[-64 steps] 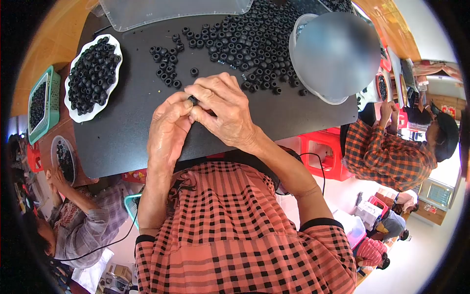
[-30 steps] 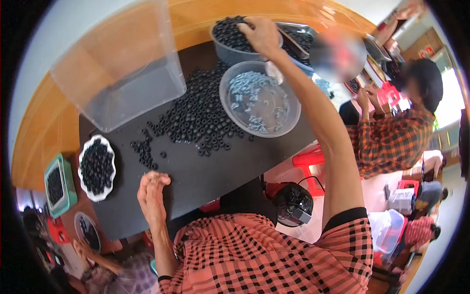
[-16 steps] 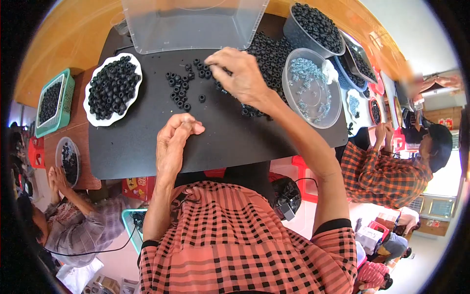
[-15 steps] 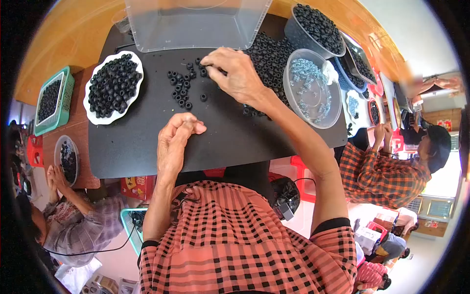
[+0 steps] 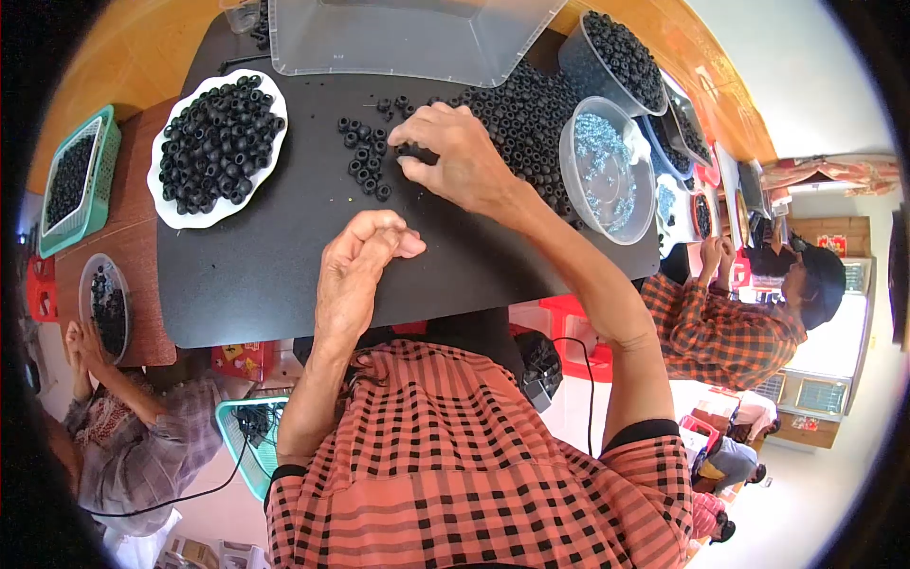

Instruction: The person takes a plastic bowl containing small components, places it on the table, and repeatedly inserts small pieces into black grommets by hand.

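My left hand hovers over the front part of the black table, thumb and fingers pressed together. Whatever they pinch, if anything, is too small or hidden to make out. My right hand arches over the table's middle, thumb and curved fingers apart, with small black pieces showing in the gap. A few loose black ring-shaped beads lie just left of its fingertips. Behind and to the right of it spreads a large heap of the same black beads.
A scalloped white plate piled with black beads stands at left. On the right are a clear tub of pale blue bits and a bucket of black beads. A clear bin sits at the back. Other people work on both sides.
The view has shifted slightly. My right hand has come down closer to the loose beads, which now show between its thumb and fingers. My left hand keeps its pinched shape.
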The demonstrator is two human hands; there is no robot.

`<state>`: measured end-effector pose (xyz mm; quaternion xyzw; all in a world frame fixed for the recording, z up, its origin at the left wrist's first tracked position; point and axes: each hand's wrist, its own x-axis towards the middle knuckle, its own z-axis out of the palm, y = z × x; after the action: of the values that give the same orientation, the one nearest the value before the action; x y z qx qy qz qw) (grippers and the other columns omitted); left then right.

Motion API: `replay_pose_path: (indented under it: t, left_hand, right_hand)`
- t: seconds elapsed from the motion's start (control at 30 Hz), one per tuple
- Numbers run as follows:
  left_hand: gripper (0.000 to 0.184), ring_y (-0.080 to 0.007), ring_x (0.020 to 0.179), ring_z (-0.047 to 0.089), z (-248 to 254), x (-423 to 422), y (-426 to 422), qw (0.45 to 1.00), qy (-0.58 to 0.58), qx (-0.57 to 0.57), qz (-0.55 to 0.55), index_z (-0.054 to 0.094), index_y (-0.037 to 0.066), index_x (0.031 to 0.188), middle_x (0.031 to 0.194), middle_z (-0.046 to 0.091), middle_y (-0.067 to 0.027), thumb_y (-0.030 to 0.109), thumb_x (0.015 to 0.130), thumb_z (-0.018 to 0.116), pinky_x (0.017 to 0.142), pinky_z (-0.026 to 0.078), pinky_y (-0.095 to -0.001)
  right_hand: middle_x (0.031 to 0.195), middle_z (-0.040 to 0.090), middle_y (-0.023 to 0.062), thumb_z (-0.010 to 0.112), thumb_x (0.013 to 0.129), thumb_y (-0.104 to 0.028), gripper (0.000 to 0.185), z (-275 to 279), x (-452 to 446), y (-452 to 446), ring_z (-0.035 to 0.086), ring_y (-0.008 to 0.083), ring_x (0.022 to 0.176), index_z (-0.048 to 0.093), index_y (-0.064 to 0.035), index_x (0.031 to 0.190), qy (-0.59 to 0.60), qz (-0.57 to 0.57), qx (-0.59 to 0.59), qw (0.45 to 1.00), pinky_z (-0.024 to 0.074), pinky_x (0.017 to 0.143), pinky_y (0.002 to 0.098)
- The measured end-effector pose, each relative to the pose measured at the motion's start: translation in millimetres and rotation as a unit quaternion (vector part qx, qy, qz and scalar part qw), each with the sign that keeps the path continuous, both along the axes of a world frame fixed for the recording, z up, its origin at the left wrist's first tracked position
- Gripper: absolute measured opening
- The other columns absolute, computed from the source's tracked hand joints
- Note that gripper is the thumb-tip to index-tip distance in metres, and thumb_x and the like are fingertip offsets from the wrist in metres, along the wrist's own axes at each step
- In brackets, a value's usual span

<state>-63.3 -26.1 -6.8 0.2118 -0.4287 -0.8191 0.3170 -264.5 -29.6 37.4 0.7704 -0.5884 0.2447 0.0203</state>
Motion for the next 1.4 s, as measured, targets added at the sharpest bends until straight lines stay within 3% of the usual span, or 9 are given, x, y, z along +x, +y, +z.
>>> replay_pose_path:
  t: [0.1,0.27,0.3,0.53,0.77,0.97,1.2,1.27,1.4]
  left_hand:
    - [0.017,-0.0145,0.086,0.062,0.9,0.1,-4.3,0.999,0.014,0.019,0.022,0.058,0.0,0.106,0.09,0.066,-0.0099,0.011,0.097,0.048,0.084,0.049,-0.029]
    - [0.02,-0.0139,0.088,0.062,11.9,-3.4,-13.1,0.997,0.025,0.045,0.049,0.053,-0.001,0.114,0.096,0.064,-0.0088,0.011,0.098,0.049,0.084,0.05,-0.0299]
    - [0.024,-0.0141,0.094,0.06,8.1,-2.3,-15.0,0.998,0.035,0.028,0.039,0.053,0.0,0.118,0.105,0.06,-0.0064,0.013,0.098,0.048,0.087,0.049,-0.032]
    - [0.022,-0.0117,0.095,0.059,0.1,0.5,-20.3,0.999,-0.027,-0.013,-0.014,0.055,0.0,0.116,0.104,0.06,-0.004,0.009,0.097,0.051,0.086,0.048,-0.0293]
    - [0.018,-0.0081,0.085,0.059,8.4,-4.8,-14.6,0.999,-0.022,-0.034,-0.036,0.056,-0.003,0.111,0.09,0.062,-0.0017,0.003,0.094,0.053,0.081,0.048,-0.0231]
    - [0.014,-0.0093,0.084,0.062,9.0,-8.2,-3.5,0.998,-0.018,-0.039,-0.035,0.057,-0.002,0.106,0.088,0.064,-0.0035,0.002,0.093,0.053,0.081,0.048,-0.023]
    - [0.014,-0.0116,0.083,0.061,4.0,-7.5,6.6,0.998,-0.027,-0.05,-0.007,0.057,-0.001,0.105,0.093,0.067,-0.0103,0.001,0.093,0.052,0.082,0.049,-0.0261]
    - [0.014,-0.0124,0.082,0.061,2.0,-7.0,6.8,0.998,-0.025,-0.055,0.001,0.057,-0.002,0.105,0.093,0.067,-0.0108,0.002,0.093,0.051,0.082,0.049,-0.0272]
    - [0.014,-0.0127,0.081,0.061,1.5,-6.5,8.9,0.996,-0.054,-0.065,0.007,0.058,-0.001,0.104,0.092,0.067,-0.0105,0.003,0.094,0.049,0.083,0.05,-0.0283]
  right_hand:
    - [0.076,0.06,0.0059,0.07,0.071,-0.004,0.02,8.7,17.0,13.8,0.059,0.0177,0.067,0.065,-0.004,0.09,-0.178,-0.02,0.008,0.984,0.0478,0.062,0.0297]
    - [0.078,0.063,0.0052,0.073,0.072,-0.003,0.02,5.8,45.6,36.5,0.059,0.0138,0.066,0.066,-0.0042,0.091,-0.303,-0.03,0.008,0.953,0.0486,0.061,0.0267]
    - [0.081,0.065,0.0055,0.072,0.072,-0.002,0.02,2.2,50.6,39.9,0.06,0.0139,0.066,0.066,-0.0039,0.092,-0.311,-0.038,0.003,0.949,0.0492,0.061,0.0265]
    - [0.088,0.068,0.008,0.067,0.077,0.004,0.024,-10.4,62.0,65.5,0.065,0.014,0.071,0.068,-0.0028,0.1,-0.35,-0.093,-0.035,0.932,0.052,0.066,0.0249]
    - [0.085,0.068,0.0069,0.065,0.081,0.003,0.016,-6.7,62.7,77.6,0.064,0.0104,0.074,0.068,-0.001,0.096,-0.461,-0.126,0.023,0.878,0.0517,0.067,0.0239]
    - [0.083,0.067,0.0055,0.066,0.08,0.003,0.016,0.4,54.6,90.2,0.063,0.0098,0.074,0.068,-0.0013,0.095,-0.403,-0.178,-0.027,0.897,0.0507,0.066,0.0249]
    - [0.083,0.066,0.0046,0.068,0.077,0.002,0.014,-9.6,43.8,101.1,0.062,0.0169,0.068,0.067,-0.0045,0.089,-0.331,-0.104,-0.058,0.936,0.0485,0.063,0.0281]
    - [0.082,0.065,0.0042,0.068,0.077,-0.001,0.011,-12.7,25.2,97.9,0.06,0.0195,0.067,0.066,-0.0054,0.087,-0.16,-0.192,-0.096,0.964,0.0455,0.06,0.0316]
    - [0.081,0.058,0.0047,0.067,0.076,-0.012,0.008,-15.8,-5.3,75.5,0.055,0.0226,0.079,0.064,-0.0076,0.082,-0.009,-0.168,-0.081,0.982,0.0386,0.071,0.0363]
